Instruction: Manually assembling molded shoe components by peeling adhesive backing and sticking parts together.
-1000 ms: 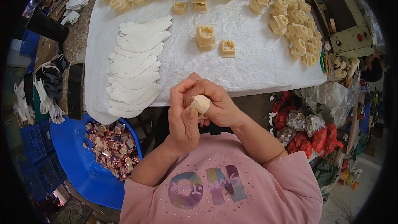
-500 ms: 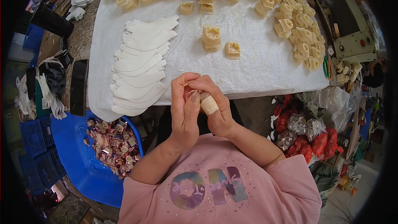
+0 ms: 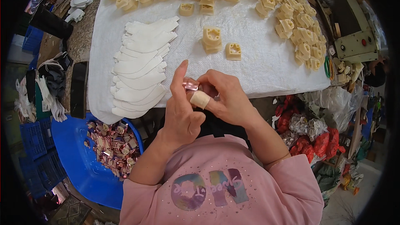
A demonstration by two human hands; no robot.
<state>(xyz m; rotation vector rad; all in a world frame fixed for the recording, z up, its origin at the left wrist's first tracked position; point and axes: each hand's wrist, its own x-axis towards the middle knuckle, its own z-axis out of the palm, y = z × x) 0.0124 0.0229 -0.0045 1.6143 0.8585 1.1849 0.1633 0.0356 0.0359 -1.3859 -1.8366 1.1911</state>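
In front of the table edge, a shiny pink metallic piece (image 3: 191, 84) is pinched in my right hand (image 3: 228, 98). A beige tape wrap (image 3: 200, 99) covers that hand's thumb, just below the piece. My left hand (image 3: 180, 114) is beside it, its index finger stretched upward along the piece's left end, the other digits partly curled. Farther off on the table, a small stack of cream-coloured moulded blocks (image 3: 212, 39) stands next to a single cream block (image 3: 233, 51). Overlapping white curved flat pieces (image 3: 139, 64) lie to the left.
A white woven sheet (image 3: 258, 75) covers the table. Many cream blocks (image 3: 306, 35) crowd its far and right sides. At lower left, a blue tub (image 3: 75, 162) holds pink shiny pieces (image 3: 114, 148). Red and clear plastic bags (image 3: 321, 141) are piled at right; a dark phone-like slab (image 3: 79, 89) lies left.
My hands were cupped together and have come apart. The left index finger has straightened upward, the right hand has shifted slightly right, and the pink metallic piece now shows more plainly.
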